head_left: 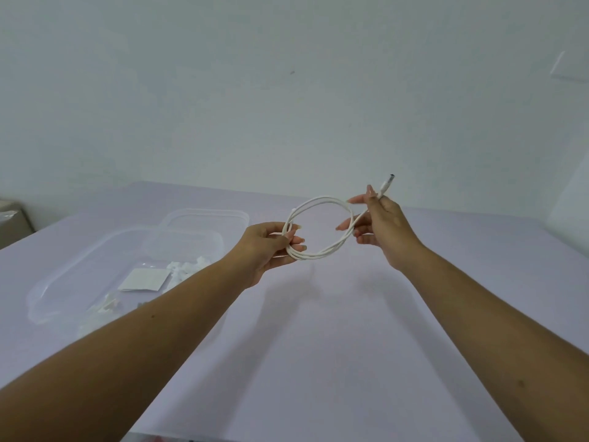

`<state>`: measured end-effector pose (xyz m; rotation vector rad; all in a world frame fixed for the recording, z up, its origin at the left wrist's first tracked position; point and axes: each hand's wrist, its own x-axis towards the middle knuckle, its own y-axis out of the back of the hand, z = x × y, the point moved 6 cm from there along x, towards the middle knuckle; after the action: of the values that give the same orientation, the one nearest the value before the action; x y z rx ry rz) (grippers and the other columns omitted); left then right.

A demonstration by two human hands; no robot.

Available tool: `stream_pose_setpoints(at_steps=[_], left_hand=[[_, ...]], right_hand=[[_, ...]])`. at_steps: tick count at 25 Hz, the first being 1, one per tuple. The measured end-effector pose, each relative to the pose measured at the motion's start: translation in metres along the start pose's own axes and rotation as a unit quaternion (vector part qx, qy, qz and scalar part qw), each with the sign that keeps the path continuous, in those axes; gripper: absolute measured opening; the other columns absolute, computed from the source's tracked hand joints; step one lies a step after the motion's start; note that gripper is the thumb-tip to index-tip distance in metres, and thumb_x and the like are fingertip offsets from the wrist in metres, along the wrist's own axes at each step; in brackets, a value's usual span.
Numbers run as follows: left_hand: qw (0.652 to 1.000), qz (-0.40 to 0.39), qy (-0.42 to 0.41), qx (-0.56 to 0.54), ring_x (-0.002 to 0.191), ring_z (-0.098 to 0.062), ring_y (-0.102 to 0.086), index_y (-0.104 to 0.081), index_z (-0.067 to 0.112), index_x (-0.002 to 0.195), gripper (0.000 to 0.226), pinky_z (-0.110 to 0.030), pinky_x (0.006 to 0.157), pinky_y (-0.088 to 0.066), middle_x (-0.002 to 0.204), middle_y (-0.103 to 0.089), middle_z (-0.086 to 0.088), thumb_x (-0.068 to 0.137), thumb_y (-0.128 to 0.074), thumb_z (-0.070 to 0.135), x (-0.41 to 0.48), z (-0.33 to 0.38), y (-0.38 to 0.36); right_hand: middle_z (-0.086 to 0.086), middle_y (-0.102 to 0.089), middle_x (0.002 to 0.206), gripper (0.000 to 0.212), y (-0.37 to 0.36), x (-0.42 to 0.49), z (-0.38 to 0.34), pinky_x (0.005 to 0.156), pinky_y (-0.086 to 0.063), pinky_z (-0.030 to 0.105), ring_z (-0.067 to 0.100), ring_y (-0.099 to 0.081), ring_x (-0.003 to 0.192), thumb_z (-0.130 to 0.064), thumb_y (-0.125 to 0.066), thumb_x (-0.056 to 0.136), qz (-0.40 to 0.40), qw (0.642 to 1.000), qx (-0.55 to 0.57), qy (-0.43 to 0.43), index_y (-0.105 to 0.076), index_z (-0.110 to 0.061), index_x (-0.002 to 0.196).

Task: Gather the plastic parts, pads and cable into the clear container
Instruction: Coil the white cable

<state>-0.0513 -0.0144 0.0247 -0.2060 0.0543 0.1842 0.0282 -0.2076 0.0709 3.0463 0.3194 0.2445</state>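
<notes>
A white cable [322, 199] is wound into a loose coil and held in the air above the table. My left hand [267, 247] pinches the coil's left side. My right hand [382, 224] grips the right side, with the cable's plug end [388, 181] sticking up past my fingers. The clear container [105, 250] sits on the table to the left, partly behind my left forearm. Inside it lie white plastic parts [188, 267] and a flat white pad [145, 279].
A clear lid [207, 218] rests behind the container. The pale lilac table [334, 330] runs up to a plain white wall [287, 90]. A cardboard box [12, 221] stands at the far left edge.
</notes>
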Motion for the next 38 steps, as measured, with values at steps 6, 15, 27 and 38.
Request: stream_pose_setpoints(at_steps=[6, 15, 27, 38], left_hand=[[0.999, -0.011, -0.026, 0.017, 0.071, -0.016, -0.073, -0.067, 0.006, 0.11, 0.019, -0.027, 0.07, -0.061, 0.087, -0.07, -0.01, 0.094, -0.057, 0.008, -0.002, 0.005, -0.002], [1.0, 0.007, 0.004, 0.019, 0.072, -0.02, -0.071, -0.064, -0.001, 0.114, 0.022, -0.028, 0.072, -0.061, 0.088, -0.07, -0.008, 0.094, -0.056, 0.004, 0.001, 0.001, 0.007], [0.999, -0.009, 0.017, 0.027, 0.069, -0.017, -0.065, -0.065, 0.01, 0.101, 0.017, -0.027, 0.059, -0.06, 0.091, -0.068, -0.009, 0.095, -0.052, 0.0, -0.006, 0.004, 0.006], [0.977, -0.169, 0.037, 0.123, 0.071, -0.01, -0.051, -0.067, 0.011, 0.106, 0.021, -0.029, 0.086, -0.057, 0.082, -0.051, 0.003, 0.098, -0.048, 0.007, -0.009, 0.004, 0.004]], right_hand=[[0.008, -0.056, 0.067, 0.028, -0.005, -0.003, 0.033, 0.036, -0.027, 0.016, 0.01, -0.035, 0.038, -0.03, -0.041, 0.101, -0.001, 0.976, 0.026, -0.215, -0.056, -0.007, 0.094], [0.01, -0.057, 0.072, 0.034, -0.007, -0.012, 0.031, 0.044, -0.041, 0.018, 0.01, -0.037, 0.047, 0.004, -0.039, 0.093, -0.17, 0.955, -0.002, -0.243, -0.067, 0.0, 0.112], [0.003, -0.057, 0.078, 0.016, -0.008, -0.015, 0.016, 0.058, -0.051, 0.019, 0.012, -0.045, 0.057, -0.007, -0.06, 0.092, -0.208, 0.967, -0.016, -0.148, -0.07, -0.009, 0.104], [0.003, -0.058, 0.082, 0.006, -0.014, -0.02, 0.024, 0.064, -0.045, 0.023, 0.01, -0.044, 0.061, -0.004, -0.067, 0.08, -0.22, 0.943, 0.122, -0.217, -0.069, -0.009, 0.079]])
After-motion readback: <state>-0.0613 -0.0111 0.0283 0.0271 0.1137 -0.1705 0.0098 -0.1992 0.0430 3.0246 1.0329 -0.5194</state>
